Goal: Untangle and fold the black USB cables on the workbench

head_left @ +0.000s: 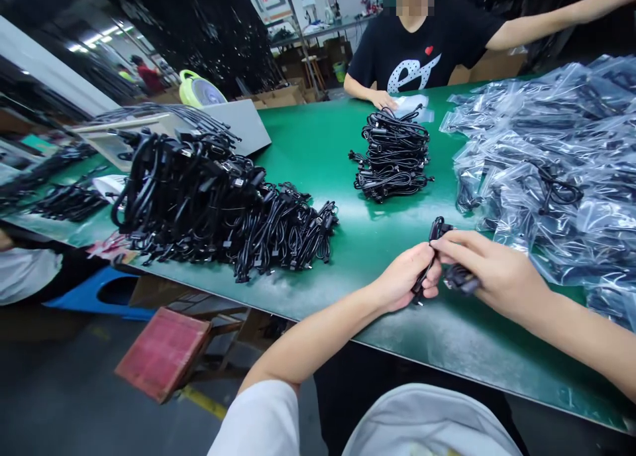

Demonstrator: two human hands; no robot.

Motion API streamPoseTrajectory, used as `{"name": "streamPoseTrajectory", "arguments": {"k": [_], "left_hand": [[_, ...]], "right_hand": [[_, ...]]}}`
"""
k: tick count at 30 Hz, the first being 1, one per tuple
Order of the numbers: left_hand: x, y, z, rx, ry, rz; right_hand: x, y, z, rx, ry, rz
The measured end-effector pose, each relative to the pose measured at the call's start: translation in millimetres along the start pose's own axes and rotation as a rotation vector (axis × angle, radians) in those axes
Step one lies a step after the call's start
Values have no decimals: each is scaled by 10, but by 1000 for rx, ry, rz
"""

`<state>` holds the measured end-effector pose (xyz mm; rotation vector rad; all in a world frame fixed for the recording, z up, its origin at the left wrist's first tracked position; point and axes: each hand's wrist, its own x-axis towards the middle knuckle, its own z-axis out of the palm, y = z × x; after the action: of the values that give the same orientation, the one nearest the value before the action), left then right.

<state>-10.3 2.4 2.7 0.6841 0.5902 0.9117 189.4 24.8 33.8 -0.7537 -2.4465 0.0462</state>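
Above the near edge of the green table (318,303), my left hand (405,277) is closed around a bundled black cable (437,228). My right hand (499,274) pinches at the same bundle near its upper part, with its fingers touching those of my left hand. Dark connector ends (462,280) hang below my right fingers, slightly blurred; I cannot tell whether they belong to the same bundle. Beyond my hands stands a stack of coiled black cables (395,151). Left of them lies a large heap of bundled black cables (199,204).
Clear bags with black cables (551,171) are piled at the right. A co-worker in a black shirt (422,52) stands across the table, one hand at a clear bag (415,107). A tray (253,128), a green fan (201,90) and a red-topped stool (161,350) are at the left.
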Motion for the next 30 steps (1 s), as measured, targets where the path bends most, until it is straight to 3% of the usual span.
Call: {"name": "streamPoseTrajectory", "arguments": {"k": [2, 5, 8, 19, 23, 30], "left_hand": [[-30, 40, 7, -17, -9, -35], [-65, 115, 8, 18, -72, -128], [-74, 149, -1, 90, -100, -140], [-80, 144, 24, 107, -17, -213], [-74, 85, 13, 157, 0, -222], [-11, 44, 16, 125, 36, -301]], "right_hand": [[11, 16, 120, -151, -23, -80], [-42, 88, 216, -198, -12, -124], [-93, 156, 199, -164, -3, -141], [16, 129, 169, -210, -50, -117], [10, 157, 170, -166, -53, -231], [-64, 169, 201, -335, 69, -457]]}}
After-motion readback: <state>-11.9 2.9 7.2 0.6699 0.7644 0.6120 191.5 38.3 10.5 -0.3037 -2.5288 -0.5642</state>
